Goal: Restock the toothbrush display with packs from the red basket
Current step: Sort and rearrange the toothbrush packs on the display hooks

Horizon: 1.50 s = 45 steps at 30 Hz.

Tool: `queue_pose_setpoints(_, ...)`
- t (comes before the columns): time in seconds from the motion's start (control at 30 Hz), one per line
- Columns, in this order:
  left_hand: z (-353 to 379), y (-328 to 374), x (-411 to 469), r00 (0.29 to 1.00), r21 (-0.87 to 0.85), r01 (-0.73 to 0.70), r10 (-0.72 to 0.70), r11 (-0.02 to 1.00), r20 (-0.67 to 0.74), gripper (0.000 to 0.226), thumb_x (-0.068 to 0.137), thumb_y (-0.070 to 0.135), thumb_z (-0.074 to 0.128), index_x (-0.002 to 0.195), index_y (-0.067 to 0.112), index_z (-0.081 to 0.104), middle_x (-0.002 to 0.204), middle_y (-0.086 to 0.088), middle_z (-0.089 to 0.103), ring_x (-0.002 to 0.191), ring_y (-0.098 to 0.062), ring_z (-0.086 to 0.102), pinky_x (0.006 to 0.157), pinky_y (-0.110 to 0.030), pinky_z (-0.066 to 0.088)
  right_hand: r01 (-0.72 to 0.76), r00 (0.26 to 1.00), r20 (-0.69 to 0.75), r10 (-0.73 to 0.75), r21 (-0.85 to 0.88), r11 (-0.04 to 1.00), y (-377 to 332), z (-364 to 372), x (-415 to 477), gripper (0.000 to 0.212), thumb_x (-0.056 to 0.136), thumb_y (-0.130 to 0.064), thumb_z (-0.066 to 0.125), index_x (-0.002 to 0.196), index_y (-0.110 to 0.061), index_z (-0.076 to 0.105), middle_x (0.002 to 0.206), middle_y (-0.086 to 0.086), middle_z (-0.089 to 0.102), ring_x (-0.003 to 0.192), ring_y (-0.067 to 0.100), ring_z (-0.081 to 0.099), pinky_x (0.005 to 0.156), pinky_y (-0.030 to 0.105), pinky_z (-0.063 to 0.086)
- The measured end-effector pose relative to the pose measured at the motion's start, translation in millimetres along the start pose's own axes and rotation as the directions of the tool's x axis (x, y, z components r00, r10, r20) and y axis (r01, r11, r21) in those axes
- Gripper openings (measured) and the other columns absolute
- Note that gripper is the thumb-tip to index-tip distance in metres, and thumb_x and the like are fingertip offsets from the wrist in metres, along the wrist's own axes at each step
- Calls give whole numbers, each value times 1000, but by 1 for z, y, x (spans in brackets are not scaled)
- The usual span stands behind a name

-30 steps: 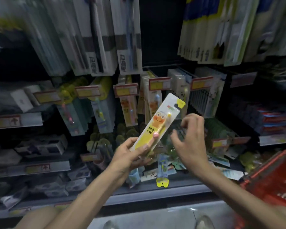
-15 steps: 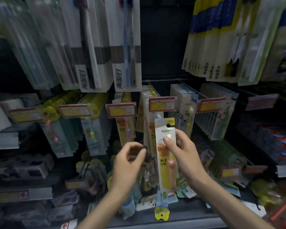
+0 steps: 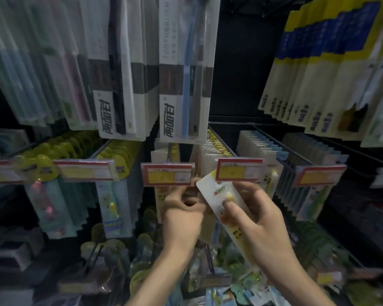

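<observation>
Before you the toothbrush display (image 3: pixel 237 120) fills the whole view, a dark rack of wire pegs hung thick with packs. Along the top hang the largest of them: long white-and-grey packs (image 3: pixel 131 89) to your left and centre, and blue-and-yellow packs (image 3: pixel 318 69) fanned out to your upper right. Beneath these runs a row of smaller children's packs, yellow-topped packs (image 3: pixel 114 195) on the left and white packs with pale blue tops (image 3: pixel 261 151) on the right, each peg ending in a red-bordered price tag. Your two hands are raised in the middle of that row. Your right hand (image 3: pixel 263 228) holds the toothbrush pack (image 3: pixel 210 191), its thumb (image 3: pixel 229 205) pressed on the front of the pack and its fingers curled behind. The pack is tilted, its white top leaning to your left, its yellow lower part running down past your right palm. Its top edge sits just under the right-hand price tag (image 3: pixel 239 172), beside the centre price tag (image 3: pixel 167 177). Your left hand (image 3: pixel 181 219) is just beside the pack's left edge, below the centre tag, fingers curled inward; whether they pinch the pack, a peg or nothing cannot be told from the blur.
</observation>
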<state>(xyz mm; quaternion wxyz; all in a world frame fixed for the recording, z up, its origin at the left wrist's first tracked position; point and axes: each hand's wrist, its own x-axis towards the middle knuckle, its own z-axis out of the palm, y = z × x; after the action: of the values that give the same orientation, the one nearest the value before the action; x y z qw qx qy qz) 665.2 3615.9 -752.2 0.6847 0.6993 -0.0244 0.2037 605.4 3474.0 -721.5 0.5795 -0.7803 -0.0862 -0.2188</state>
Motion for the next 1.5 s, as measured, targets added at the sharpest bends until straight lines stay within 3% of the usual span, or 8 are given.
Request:
queue_pose_setpoints(0.33, 6, -2, 3, 999, -131, -22, 16, 991, -45, 14, 82, 13, 84, 90, 20, 75, 90, 1, 79, 88, -20, 75, 88, -52, 61, -50, 945, -299, 131, 265, 963, 1, 40, 11, 17, 96, -27, 71, 111, -30, 64, 101, -8, 77, 94, 7, 74, 81, 27, 57)
queue_pose_setpoints(0.47, 10, -2, 0, 999, -150, 32, -35, 988, -20, 18, 83, 14, 85, 89, 28, 74, 91, 1, 79, 89, -22, 75, 86, -59, 61, -52, 931, -334, 149, 281, 958, 1, 40, 9, 13, 96, -27, 71, 107, -28, 64, 95, -13, 75, 85, 2, 72, 71, 15, 54)
queue_pose_setpoints(0.77, 0, 8, -5, 1000, -177, 19, -21, 984, -9, 7, 94, 19, 73, 93, 25, 76, 93, 13, 79, 89, -2, 74, 79, -17, 56, -121, 944, -264, 197, 278, 953, 6, 39, 7, 19, 90, -32, 77, 99, -30, 61, 90, -9, 75, 76, 2, 70, 68, 30, 54)
queue_pose_setpoints(0.97, -1, 13, -8, 999, -167, 6, -14, 986, -49, 8, 96, 29, 69, 96, 28, 76, 100, 11, 79, 99, -6, 74, 95, -36, 58, -144, 957, -220, 190, 210, 967, 3, 30, 7, 26, 86, -33, 82, 102, -29, 63, 90, -11, 74, 82, 4, 71, 74, 37, 63)
queue_pose_setpoints(1.17, 6, 22, -17, 1000, -134, 1, -5, 991, -30, 22, 103, 39, 54, 120, 44, 67, 105, 33, 72, 99, 11, 67, 89, -26, 55, -112, 950, -241, 199, 333, 936, 3, 16, 9, 12, 106, -28, 53, 107, -29, 65, 99, -12, 73, 85, -5, 67, 62, 8, 51)
queue_pose_setpoints(1.27, 8, 21, -17, 998, -111, 51, -49, 993, 26, 25, 105, 45, 45, 126, 50, 59, 96, 53, 62, 91, 31, 57, 86, -18, 43, -144, 957, -200, 210, 303, 942, 10, 14, 17, 29, 110, -41, 38, 123, -42, 63, 113, -39, 66, 107, -23, 56, 84, 3, 42)
queue_pose_setpoints(1.37, 11, 14, -15, 995, -92, 91, -86, 992, 57, 35, 104, 60, 37, 137, 59, 51, 113, 49, 58, 95, 39, 46, 96, -18, 34, -197, 968, -90, 234, 305, 932, 19, 19, 22, 49, 108, -56, 30, 141, -36, 60, 136, -22, 65, 129, -7, 55, 107, 18, 43)
queue_pose_setpoints(1.5, 15, 12, -20, 997, -147, 65, -58, 987, 47, 37, 99, 65, 38, 128, 56, 59, 111, 47, 63, 106, 29, 53, 83, 3, 41, -316, 947, 58, 317, 353, 880, 23, 25, 20, 53, 111, -47, 23, 117, -24, 70, 110, 1, 78, 106, 16, 72, 93, 40, 61)
